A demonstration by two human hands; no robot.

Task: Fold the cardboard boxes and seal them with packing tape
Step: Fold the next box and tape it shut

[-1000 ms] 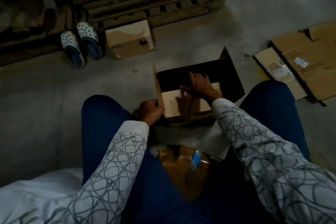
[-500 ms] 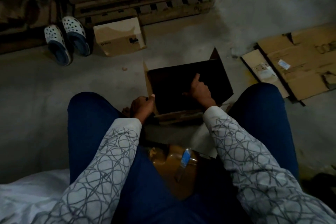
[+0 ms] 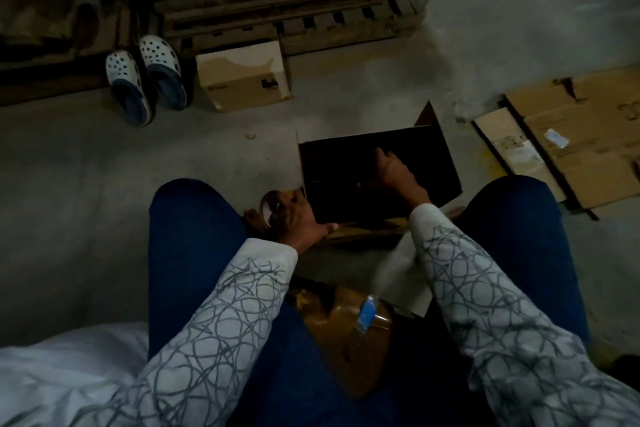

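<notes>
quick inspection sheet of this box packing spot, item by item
surface: bare concrete floor, dimly lit
job's things: cardboard box between the knees, a flap standing at its far right corner; tape roll by its near left corner
clutter: crumpled brown wrap on the lap; white sheet beyond it; white cloth at the person's left
grippers: right hand on top of the box, fingers spread; left hand against the tape roll, grip unclear
cables: nothing seen
surroundings: closed small box, pair of clogs, wooden pallet, flattened cardboard on the right
</notes>
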